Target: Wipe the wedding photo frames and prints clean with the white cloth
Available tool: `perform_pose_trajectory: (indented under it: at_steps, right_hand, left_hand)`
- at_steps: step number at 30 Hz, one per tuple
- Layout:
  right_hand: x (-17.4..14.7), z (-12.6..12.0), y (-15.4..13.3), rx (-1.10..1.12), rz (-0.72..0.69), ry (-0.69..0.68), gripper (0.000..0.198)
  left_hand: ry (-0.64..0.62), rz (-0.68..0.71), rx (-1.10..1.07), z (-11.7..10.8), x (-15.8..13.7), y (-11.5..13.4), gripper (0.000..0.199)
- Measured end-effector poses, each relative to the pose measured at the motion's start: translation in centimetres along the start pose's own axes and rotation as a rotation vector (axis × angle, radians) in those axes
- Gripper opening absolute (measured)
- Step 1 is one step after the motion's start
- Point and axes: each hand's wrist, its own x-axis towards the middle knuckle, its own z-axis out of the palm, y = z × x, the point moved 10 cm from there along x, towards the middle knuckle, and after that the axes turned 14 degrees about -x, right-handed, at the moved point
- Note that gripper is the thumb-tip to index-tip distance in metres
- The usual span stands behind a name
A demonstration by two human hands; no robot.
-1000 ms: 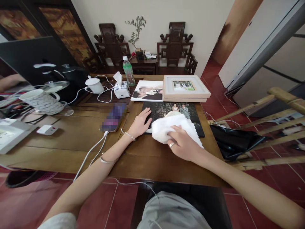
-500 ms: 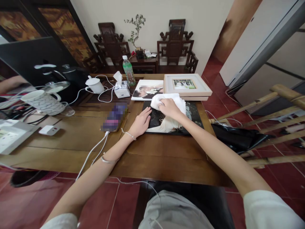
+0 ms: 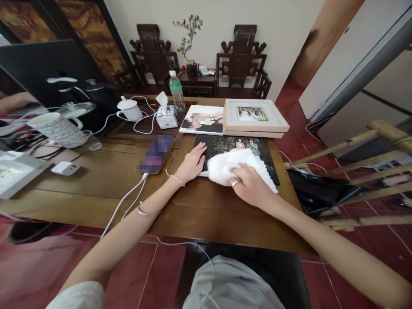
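Note:
A dark photo panel point(image 3: 219, 143) showing two people lies flat on the wooden table point(image 3: 206, 210). On its near part rests a white cloth point(image 3: 249, 161), with my right hand point(image 3: 252, 184) closed on it and pressing down. The cloth covers the lower portion of the picture. My left hand point(image 3: 193, 163) lies flat at the panel's left edge, fingers spread, holding nothing. Just behind the panel are a white-edged photo point(image 3: 206, 122) and a pale picture frame point(image 3: 270, 120) on top of another frame.
Left of my left hand lies a phone point(image 3: 157, 152) with a white cable. Farther back stand a tissue box point(image 3: 167, 116), a green-labelled bottle point(image 3: 176, 92) and a lidded white cup point(image 3: 130, 109). A patterned mug point(image 3: 58, 131) and power strip point(image 3: 14, 174) are at left.
My right hand has drawn the cloth from the panel's far part toward its near edge, uncovering the two pictured people. My left hand stays at the left edge.

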Motion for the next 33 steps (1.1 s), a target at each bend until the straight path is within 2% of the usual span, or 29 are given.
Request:
perform_pose_trajectory:
  at_steps: [3,6,9,11,14,17,20,23,25,29,33]
  right_hand:
    - [2.7,-0.2,2.1,-0.07,0.096,-0.008,0.025]
    - [6.2,-0.4,3.0,-0.142,0.149,0.045,0.027]
    - [9.1,0.1,1.7,-0.161,0.108,0.092,0.028]
    - [10.2,0.9,-0.2,-0.147,0.017,0.092,0.028]
    - [9.5,1.8,-3.5,-0.112,-0.159,0.058,0.026]
    - [6.3,1.9,-5.2,-0.062,-0.26,-0.002,0.025]
    - [2.4,1.2,-4.2,0.005,-0.244,-0.043,0.023]
    - [0.1,0.1,-1.0,0.01,-0.131,-0.025,0.024]
    - [0.2,-0.5,1.6,-0.036,-0.033,0.003,0.025]
    - [4.1,-0.7,4.5,-0.073,0.121,0.022,0.027]
    - [10.5,0.0,3.2,0.149,0.212,0.056,0.031]
  left_hand:
    - [0.008,-0.003,-0.007,0.0,0.0,0.1,0.043]
    - [0.053,0.014,-0.072,-0.7,0.0,1.0,0.042]
    - [0.171,0.062,-0.179,-2.5,-0.1,2.4,0.044]
    - [0.279,0.053,-0.267,-3.9,-0.4,2.5,0.047]
    - [0.38,-0.017,-0.412,-4.9,-0.9,1.3,0.052]
    - [0.406,-0.044,-0.465,-4.9,-1.0,0.7,0.056]
    - [0.37,-0.035,-0.351,-4.5,-0.7,1.0,0.053]
    - [0.212,0.013,-0.193,-2.9,-0.2,1.9,0.044]
    - [0.09,0.047,-0.135,-1.5,0.0,2.2,0.038]
    - [0.023,0.065,-0.082,-0.6,-0.1,1.9,0.034]
    - [0.014,0.073,-0.047,-0.5,-0.2,2.0,0.034]
